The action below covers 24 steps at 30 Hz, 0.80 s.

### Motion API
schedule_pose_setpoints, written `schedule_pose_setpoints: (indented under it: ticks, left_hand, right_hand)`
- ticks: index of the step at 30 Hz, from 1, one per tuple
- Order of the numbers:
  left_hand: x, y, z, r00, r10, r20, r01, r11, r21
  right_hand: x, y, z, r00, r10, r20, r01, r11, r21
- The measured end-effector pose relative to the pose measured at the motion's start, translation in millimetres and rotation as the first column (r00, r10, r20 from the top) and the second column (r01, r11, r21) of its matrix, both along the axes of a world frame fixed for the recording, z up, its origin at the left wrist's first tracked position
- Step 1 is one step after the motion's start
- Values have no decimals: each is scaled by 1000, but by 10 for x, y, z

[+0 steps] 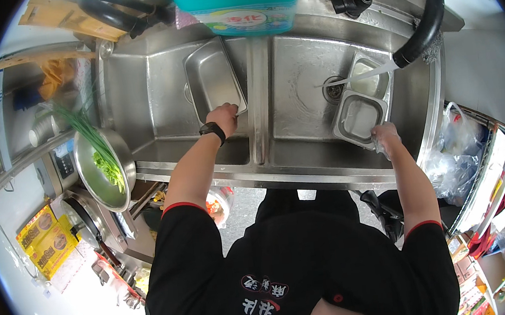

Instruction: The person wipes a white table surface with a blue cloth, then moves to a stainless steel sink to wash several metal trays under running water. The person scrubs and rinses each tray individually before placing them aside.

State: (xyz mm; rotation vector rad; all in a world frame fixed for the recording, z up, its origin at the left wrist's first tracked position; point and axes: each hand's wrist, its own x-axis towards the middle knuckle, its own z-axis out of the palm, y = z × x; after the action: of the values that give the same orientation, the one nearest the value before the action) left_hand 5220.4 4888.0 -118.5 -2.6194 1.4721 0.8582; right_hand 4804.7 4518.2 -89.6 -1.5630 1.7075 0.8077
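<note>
My left hand [223, 118], with a dark watch on the wrist, grips the near edge of a rectangular steel pan [214, 81] in the left basin. In the right basin my right hand [385, 138], in a clear plastic glove, holds the near right corner of a small square steel pan [361, 117]. A second small steel pan [368, 75] lies just beyond it, with liquid inside. Water runs from the black right faucet [427, 27] and streams leftwards over that pan towards the drain [333, 89].
A teal detergent jug [240, 6] stands behind the divider [259, 97]. The black left faucet [117, 11] is at the back left. A steel bowl [128, 169] of green vegetables sits left of the sink. Plastic bags [453, 161] lie at the right.
</note>
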Motion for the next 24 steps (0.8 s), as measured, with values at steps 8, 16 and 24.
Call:
schedule_pose_setpoints:
  ticks: [8, 16, 24]
  left_hand:
    - [-108, -17, -471, 987, 69, -144, -18, 945, 326]
    - [-299, -236, 663, 748, 584, -316, -657, 586, -473]
    - [-1183, -1700, 1444, 395, 534, -748, -783, 621, 30]
  right_hand:
    - [377, 171, 169, 841, -325, 431, 289, 946, 149]
    - [922, 181, -105, 749, -355, 559, 207, 927, 313]
    - [862, 52, 605, 789, -226, 571, 17, 937, 348]
